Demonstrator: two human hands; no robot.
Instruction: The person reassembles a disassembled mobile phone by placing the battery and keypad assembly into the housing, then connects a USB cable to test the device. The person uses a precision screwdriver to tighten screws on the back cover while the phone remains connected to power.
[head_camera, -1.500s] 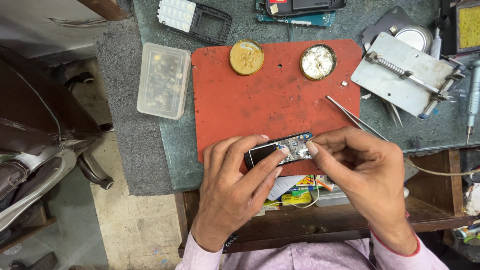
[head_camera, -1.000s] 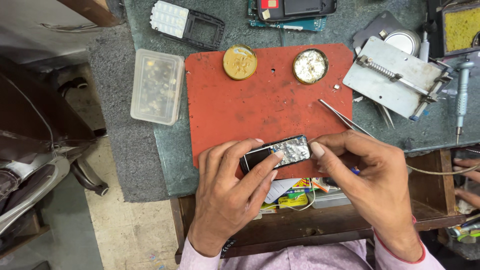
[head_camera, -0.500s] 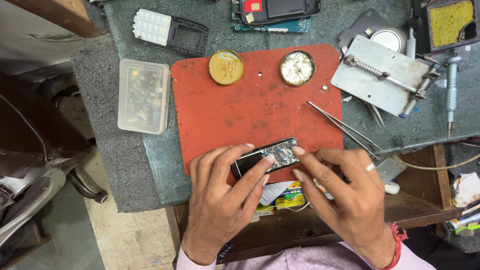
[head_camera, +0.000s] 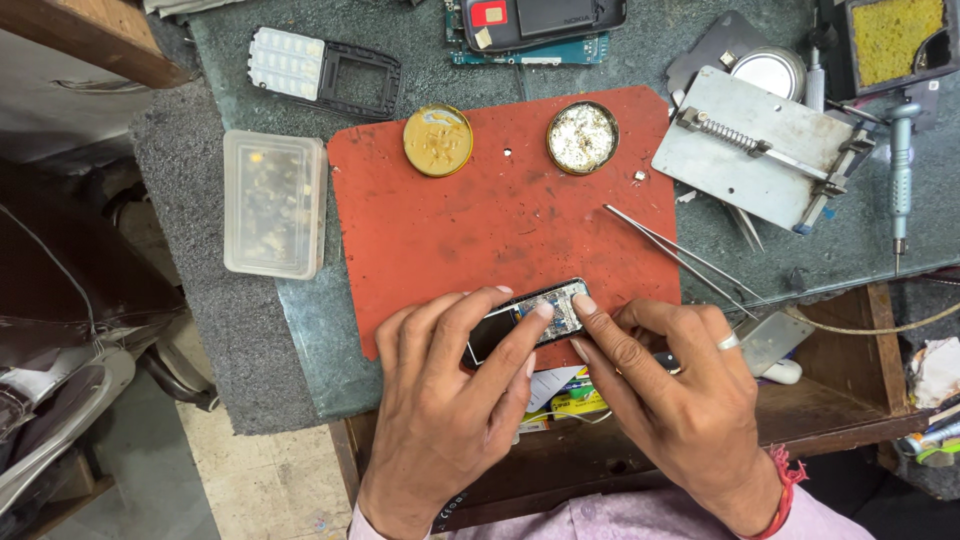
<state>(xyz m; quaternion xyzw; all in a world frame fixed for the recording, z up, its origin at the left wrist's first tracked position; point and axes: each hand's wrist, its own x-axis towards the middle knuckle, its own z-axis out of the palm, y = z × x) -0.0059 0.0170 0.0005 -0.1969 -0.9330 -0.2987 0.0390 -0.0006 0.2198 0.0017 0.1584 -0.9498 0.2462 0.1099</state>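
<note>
Far left: a clear plastic parts box (head_camera: 273, 203) lies on the grey felt, just off the left edge of the red work mat (head_camera: 480, 225); a keypad frame (head_camera: 322, 73) sits above it, well apart.
Left hand: the left hand (head_camera: 445, 400) curls narrowly round the opened phone (head_camera: 528, 321), index tip pressed on its exposed board.
Phone: it lies tilted at the mat's near edge, where mat and bench top end together, so the hands overhang open air above the drawer.
Right hand: the right hand (head_camera: 665, 385) pinches the phone's right end with fingertips close together; a ring shows on one finger.
Mat centre: bare red surface between the phone and the two round tins (head_camera: 438, 140), free room for moving.
Right: tweezers (head_camera: 680, 258) slant off the mat's right edge, near the right hand; a metal board clamp (head_camera: 765, 145) lies beyond.
Change: since half a second ago the hands and phone keep the same grip and place on the mat; only the view has shifted slightly.
</note>
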